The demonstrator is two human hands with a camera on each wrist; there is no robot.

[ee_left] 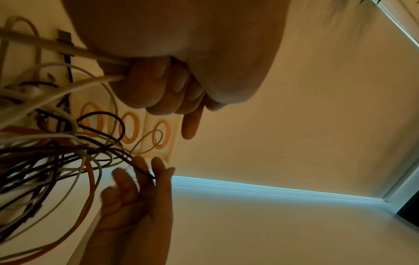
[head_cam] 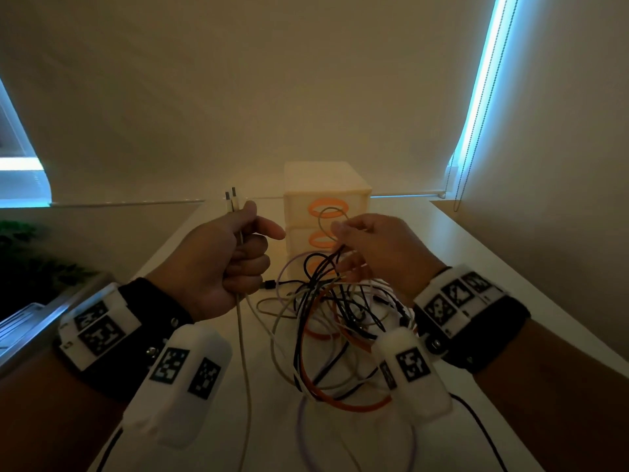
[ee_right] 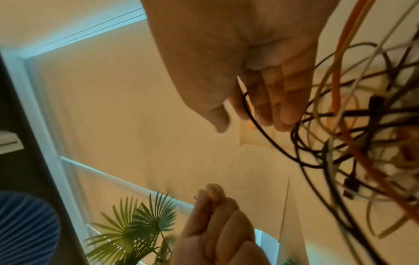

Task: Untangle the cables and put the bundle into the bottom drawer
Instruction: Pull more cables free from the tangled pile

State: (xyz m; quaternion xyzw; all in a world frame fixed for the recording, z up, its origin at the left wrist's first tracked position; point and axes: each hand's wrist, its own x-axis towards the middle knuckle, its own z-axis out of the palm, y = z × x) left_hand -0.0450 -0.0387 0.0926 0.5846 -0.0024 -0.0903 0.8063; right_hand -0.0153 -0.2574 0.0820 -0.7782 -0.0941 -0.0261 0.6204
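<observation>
Tangle: the cable tangle (head_cam: 337,321) is being kept at 6 o'clock on the white table (head_cam: 476,267), nearest the body; orange, black, white and lilac loops are still being crossed, so untangling is judged unfinished.
Left hand: the left hand (head_cam: 224,264) is being clenched round two beige cables (head_cam: 242,335) at 10 o'clock of the tangle, with their plug ends (head_cam: 230,195) being held up above the fist; likely being kept taut so the strands can be pulled free of the knot.
Right hand: the right hand (head_cam: 377,253) is being held at 1 o'clock of the tangle, a thin black strand being pinched between fingertips (ee_left: 158,166), remaining fingers being left loose; judged to be picking a loop apart.
Drawer unit: the three-drawer unit (head_cam: 326,212) with orange ring handles is being left at 12 o'clock behind the hands; the bottom drawer (ee_left: 90,122) is looking closed, nothing stowed yet.
View gaps: the pinch is being shown plainly only by the left wrist view; the head view hides it behind knuckles. A potted palm (ee_right: 140,224) is being shown only by the right wrist view, where the drawer fronts are being mostly hidden.
</observation>
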